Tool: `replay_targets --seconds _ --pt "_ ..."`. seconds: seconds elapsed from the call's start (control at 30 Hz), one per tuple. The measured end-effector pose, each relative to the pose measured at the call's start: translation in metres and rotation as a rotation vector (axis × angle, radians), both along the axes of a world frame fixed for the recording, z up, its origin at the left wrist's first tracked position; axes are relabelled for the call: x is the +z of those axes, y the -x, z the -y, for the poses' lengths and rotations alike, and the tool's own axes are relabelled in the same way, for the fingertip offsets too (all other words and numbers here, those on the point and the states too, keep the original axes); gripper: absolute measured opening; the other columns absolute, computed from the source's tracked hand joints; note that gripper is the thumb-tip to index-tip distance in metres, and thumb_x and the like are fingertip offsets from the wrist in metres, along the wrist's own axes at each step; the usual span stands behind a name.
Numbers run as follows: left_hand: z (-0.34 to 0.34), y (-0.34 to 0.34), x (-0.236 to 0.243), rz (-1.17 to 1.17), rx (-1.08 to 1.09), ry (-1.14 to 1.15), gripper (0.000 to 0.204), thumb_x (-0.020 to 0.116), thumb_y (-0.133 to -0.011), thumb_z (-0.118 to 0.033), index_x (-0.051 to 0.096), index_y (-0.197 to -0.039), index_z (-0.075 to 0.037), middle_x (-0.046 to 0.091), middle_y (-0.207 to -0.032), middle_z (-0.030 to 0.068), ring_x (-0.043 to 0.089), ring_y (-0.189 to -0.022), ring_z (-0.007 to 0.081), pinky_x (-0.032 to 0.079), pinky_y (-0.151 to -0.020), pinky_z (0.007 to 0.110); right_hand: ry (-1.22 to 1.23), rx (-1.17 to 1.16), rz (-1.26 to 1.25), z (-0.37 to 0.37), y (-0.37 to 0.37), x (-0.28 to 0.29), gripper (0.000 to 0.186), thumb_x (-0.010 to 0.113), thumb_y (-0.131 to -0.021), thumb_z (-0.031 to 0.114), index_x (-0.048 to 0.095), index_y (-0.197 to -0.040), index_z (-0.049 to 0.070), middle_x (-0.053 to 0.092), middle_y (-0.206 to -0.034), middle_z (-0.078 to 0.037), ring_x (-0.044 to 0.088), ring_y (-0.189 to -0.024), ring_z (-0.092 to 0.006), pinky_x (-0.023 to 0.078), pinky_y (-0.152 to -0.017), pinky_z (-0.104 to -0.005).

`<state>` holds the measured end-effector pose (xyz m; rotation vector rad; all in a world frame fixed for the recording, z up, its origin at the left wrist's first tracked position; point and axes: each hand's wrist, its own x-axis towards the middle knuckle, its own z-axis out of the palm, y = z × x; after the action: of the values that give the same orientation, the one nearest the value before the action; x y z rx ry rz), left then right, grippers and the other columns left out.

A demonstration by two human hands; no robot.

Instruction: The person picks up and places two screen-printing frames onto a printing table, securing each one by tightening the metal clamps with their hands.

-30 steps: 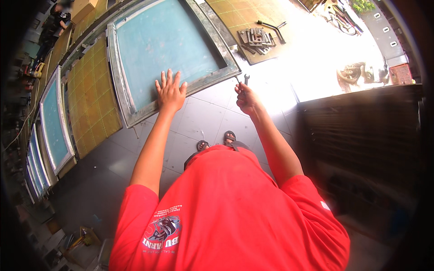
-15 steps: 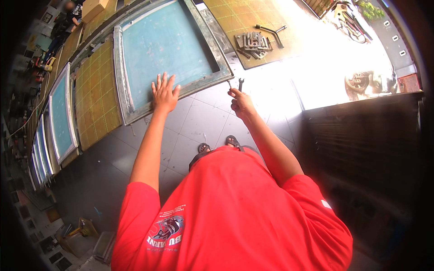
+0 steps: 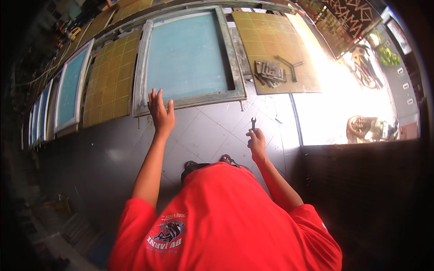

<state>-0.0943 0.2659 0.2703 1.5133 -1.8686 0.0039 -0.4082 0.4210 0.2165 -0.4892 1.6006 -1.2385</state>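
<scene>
A metal-framed screen with blue mesh lies on the long bench in front of me. My left hand, its fingers spread, is at the near left part of this frame; I cannot tell whether it touches. An open-ended wrench stands upright in my right hand, jaw end up. The fingers are closed round its handle, over the floor and apart from the frame's near right corner. Below that corner a small bolt sticks down.
Right of the screen, a yellowish board bears a pile of metal clamps and a bent socket wrench. Another board and a smaller blue screen lie to the left. A dark wooden panel stands at my right.
My right hand has drawn back from the frame's corner with the wrench. My left hand has shifted toward the frame's near left corner. The view has turned, showing more board at right.
</scene>
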Motion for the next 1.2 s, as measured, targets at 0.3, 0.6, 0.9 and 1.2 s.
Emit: replay_targets --seconds 0.3,0.6,0.9,1.2 --pt "-0.103 -0.078 0.034 -0.454 -0.07 -0.329 0.025 0.064 -0.086 -0.015 0.058 -0.107 -0.002 0.067 -0.093 0.0093 0.065 -0.08 0.0201 0.052 -0.072 0.032 0.408 0.811 -0.677 0.055 -0.096 0.073 0.023 0.054 -0.088 0.002 0.064 -0.108 0.004 0.066 -0.08 -0.012 0.06 -0.061 -0.0185 0.047 -0.057 -0.0311" --pt "-0.078 -0.163 0.02 -0.434 0.079 -0.14 0.026 0.057 -0.091 -0.016 0.057 -0.113 -0.004 0.061 -0.11 0.0138 0.058 -0.104 0.0285 0.046 -0.087 0.038 0.707 1.16 -1.23 0.167 -0.244 0.112 0.026 0.052 -0.083 0.007 0.069 -0.101 0.014 0.066 -0.087 -0.015 0.065 -0.077 -0.0337 0.053 -0.069 -0.0416" --pt "0.02 -0.198 0.053 -0.192 -0.407 -0.453 0.042 0.067 -0.08 -0.009 0.052 -0.12 -0.008 0.059 -0.115 0.0134 0.059 -0.105 0.0282 0.048 -0.087 0.036 0.592 1.268 -1.524 0.194 -0.317 0.11 0.022 0.049 -0.083 0.006 0.068 -0.094 0.01 0.066 -0.092 -0.015 0.066 -0.083 -0.0318 0.052 -0.072 -0.0418" --pt "0.02 -0.179 0.003 -0.536 -0.477 -0.506 0.056 0.062 -0.079 -0.001 0.037 -0.129 -0.004 0.062 -0.114 0.0181 0.06 -0.108 0.0324 0.049 -0.09 0.036 0.639 1.127 -1.296 0.193 -0.342 0.115 0.016 0.054 -0.083 0.011 0.065 -0.095 0.011 0.062 -0.093 -0.009 0.065 -0.087 -0.0277 0.053 -0.074 -0.039"
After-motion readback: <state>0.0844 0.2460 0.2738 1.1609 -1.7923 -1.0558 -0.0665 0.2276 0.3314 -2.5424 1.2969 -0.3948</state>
